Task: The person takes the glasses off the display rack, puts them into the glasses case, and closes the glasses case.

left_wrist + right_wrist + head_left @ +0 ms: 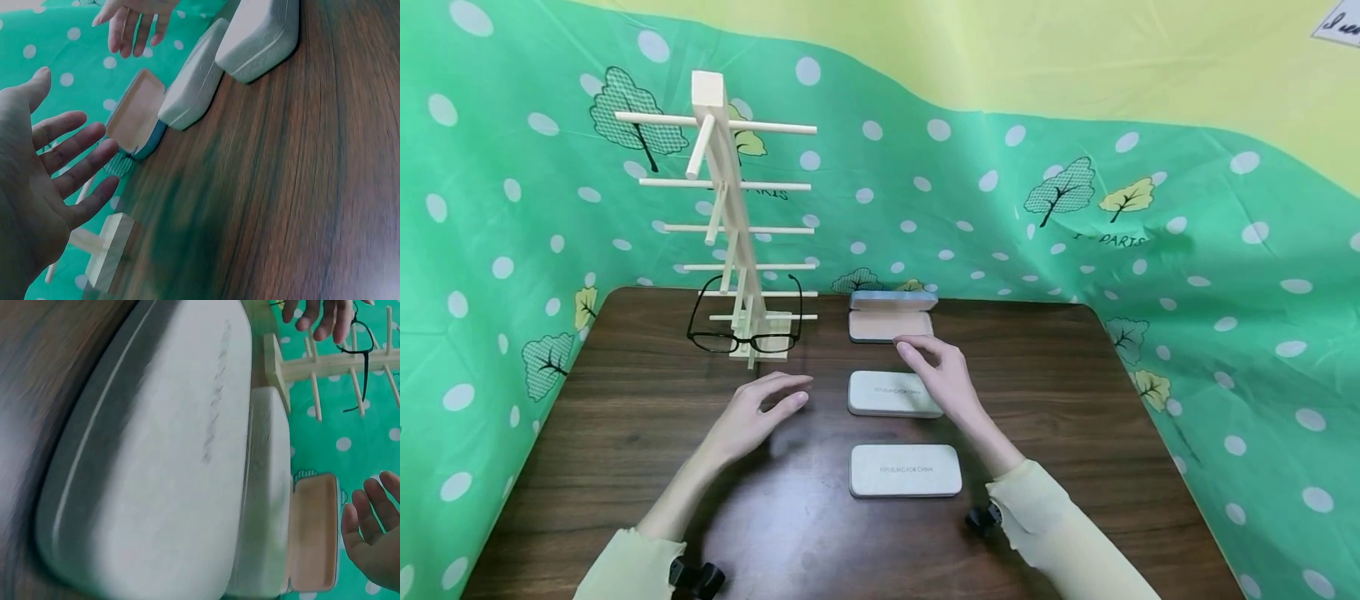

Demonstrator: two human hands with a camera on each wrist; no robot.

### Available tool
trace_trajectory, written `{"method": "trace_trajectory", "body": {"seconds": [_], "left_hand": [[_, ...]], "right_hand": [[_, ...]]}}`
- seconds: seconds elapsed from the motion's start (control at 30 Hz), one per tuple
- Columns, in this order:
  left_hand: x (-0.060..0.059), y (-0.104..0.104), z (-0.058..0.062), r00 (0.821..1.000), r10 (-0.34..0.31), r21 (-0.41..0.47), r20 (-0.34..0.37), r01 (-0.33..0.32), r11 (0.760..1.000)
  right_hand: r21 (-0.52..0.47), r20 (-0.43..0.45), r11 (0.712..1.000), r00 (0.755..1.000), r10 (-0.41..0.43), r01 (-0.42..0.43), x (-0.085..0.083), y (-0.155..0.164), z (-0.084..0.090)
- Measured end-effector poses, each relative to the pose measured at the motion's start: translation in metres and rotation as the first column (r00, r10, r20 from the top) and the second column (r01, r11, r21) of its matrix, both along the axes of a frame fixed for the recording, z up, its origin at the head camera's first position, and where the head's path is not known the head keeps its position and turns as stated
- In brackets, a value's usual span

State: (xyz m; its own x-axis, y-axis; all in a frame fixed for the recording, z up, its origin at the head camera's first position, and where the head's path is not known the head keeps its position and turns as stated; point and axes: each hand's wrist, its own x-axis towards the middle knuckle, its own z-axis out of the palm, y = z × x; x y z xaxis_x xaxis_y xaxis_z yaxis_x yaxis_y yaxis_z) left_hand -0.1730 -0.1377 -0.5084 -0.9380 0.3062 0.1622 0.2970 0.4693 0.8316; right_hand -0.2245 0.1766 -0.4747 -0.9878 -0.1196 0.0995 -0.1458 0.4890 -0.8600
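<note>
A dark brown wooden table (1075, 433) is enclosed at the rear and on both sides by a green cloth (985, 208) printed with white dots, trees and leaves. A plain yellow wall (1075, 58) is seen above it. A pale wooden rack (727, 192) with horizontal rods is set upright at the far left. A closed grey-white rounded case (905, 471) is laid flat nearest the front edge.

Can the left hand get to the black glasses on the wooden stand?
Probably yes. The left hand is open and empty, and only bare table lies between it and the black glasses hanging low on the stand.
</note>
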Motion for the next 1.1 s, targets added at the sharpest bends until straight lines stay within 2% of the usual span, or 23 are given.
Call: {"method": "trace_trajectory", "body": {"seconds": [0.5,0.7,0.93,1.1], "left_hand": [[0.015,-0.034,-0.008,0.997,0.074,-0.024,-0.012,-0.074,0.997],[0.015,-0.045,-0.008,0.996,0.088,-0.018,0.007,-0.088,0.996],[0.014,-0.054,-0.007,0.997,0.076,0.003,0.02,-0.076,0.997],[0.013,-0.061,-0.006,0.994,0.102,-0.003,0.036,-0.102,0.995]], "right_hand": [[-0.055,0.013,0.998,0.999,0.044,-0.043,-0.005,-0.038,0.004],[-0.09,0.033,0.994,0.998,0.061,-0.057,-0.007,-0.047,0.003],[-0.098,0.044,0.993,0.997,0.07,-0.066,-0.009,-0.055,0.001],[-0.108,0.042,0.991,0.996,0.083,-0.078,-0.01,-0.061,0.0]]}}
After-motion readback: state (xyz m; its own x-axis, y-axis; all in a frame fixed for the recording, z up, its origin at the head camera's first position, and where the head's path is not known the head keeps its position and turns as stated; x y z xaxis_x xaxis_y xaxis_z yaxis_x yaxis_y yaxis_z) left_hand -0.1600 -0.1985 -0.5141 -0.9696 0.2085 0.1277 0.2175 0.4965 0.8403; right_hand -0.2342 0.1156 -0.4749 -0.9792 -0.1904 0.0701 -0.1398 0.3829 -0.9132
